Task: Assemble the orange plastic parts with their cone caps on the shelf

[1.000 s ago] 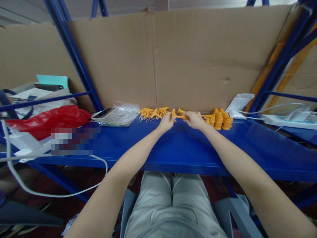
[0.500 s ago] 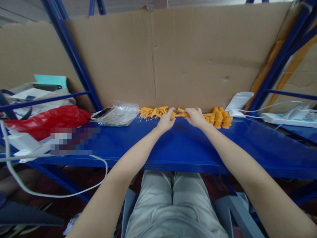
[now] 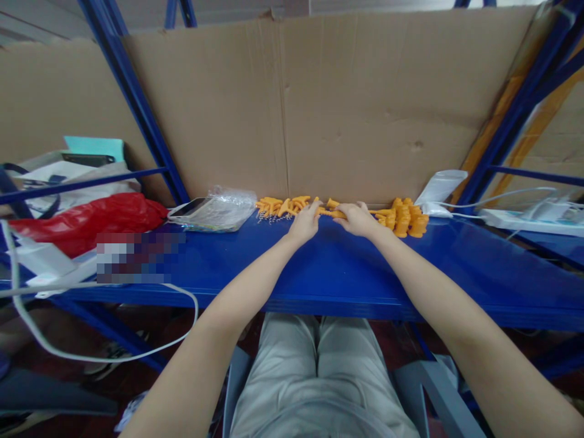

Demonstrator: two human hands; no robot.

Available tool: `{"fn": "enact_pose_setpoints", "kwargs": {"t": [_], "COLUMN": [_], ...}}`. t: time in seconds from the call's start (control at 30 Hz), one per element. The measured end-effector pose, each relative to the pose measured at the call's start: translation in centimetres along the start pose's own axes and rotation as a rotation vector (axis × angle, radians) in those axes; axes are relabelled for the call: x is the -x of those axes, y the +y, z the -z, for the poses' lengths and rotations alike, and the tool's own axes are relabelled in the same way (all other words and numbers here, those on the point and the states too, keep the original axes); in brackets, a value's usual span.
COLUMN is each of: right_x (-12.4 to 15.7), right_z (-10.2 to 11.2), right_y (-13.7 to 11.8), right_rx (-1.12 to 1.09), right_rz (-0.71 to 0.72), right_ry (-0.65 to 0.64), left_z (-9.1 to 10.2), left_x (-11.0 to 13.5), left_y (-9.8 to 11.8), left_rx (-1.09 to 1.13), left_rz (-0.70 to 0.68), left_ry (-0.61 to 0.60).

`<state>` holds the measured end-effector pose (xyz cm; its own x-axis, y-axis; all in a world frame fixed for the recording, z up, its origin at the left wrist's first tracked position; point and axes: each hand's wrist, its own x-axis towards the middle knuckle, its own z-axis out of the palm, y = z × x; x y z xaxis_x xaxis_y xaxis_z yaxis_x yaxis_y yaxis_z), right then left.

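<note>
Left hand and right hand look pinched onto opposite ends of a slim orange plastic-looking piece bridging them over the blue metal shelf, though I can't tell if it's lifted. IMO keep both grips snug and lined up so it doesn't twist, and don't bump those chunky upright orange plastic-looking figures on the right.

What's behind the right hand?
Behind the right hand stands a brown cardboard sheet; a small orange piece shows past the hand, to its left. Anything close behind the hand or under it is covered, so I can't tell.
</note>
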<state>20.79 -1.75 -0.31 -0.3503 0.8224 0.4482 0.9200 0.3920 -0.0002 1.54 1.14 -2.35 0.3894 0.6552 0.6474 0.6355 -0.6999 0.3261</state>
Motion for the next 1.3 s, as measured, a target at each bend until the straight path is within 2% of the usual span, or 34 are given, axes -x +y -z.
{"fn": "enact_pose_setpoints", "kwargs": {"t": [0.17, 0.47, 0.77, 0.93, 1.17, 1.3], "right_x": [0.1, 0.1, 0.3, 0.3, 0.0, -0.1], "right_z": [0.3, 0.0, 0.7, 0.8, 0.6, 0.5], "right_y": [0.1, -0.2, -0.4, -0.8, -0.7, -0.7], "right_rx": [0.055, 0.053, 0.213, 0.305, 0.364, 0.371], "right_rz": [-0.032, -0.022, -0.042, -0.032, 0.038, 0.061], "right_ry": [0.095, 0.004, 0.053, 0.045, 0.065, 0.080], "left_z": [-0.4, -0.2, -0.4, -0.1, 0.0, 0.6], "left_x": [-0.1, 0.0, 0.0, 0.0, -0.3, -0.6], "left_y": [0.2, 0.0, 1.1, 2.1, 3.3, 3.7], "left_rx": [0.004, -0.036, 0.010, 0.111, 0.493, 0.648], "left_rz": [-0.007, -0.016, 0.062, 0.230, 0.598, 0.739], "left_ry": [0.018, 0.009, 0.011, -0.044, -0.192, -0.234]}}
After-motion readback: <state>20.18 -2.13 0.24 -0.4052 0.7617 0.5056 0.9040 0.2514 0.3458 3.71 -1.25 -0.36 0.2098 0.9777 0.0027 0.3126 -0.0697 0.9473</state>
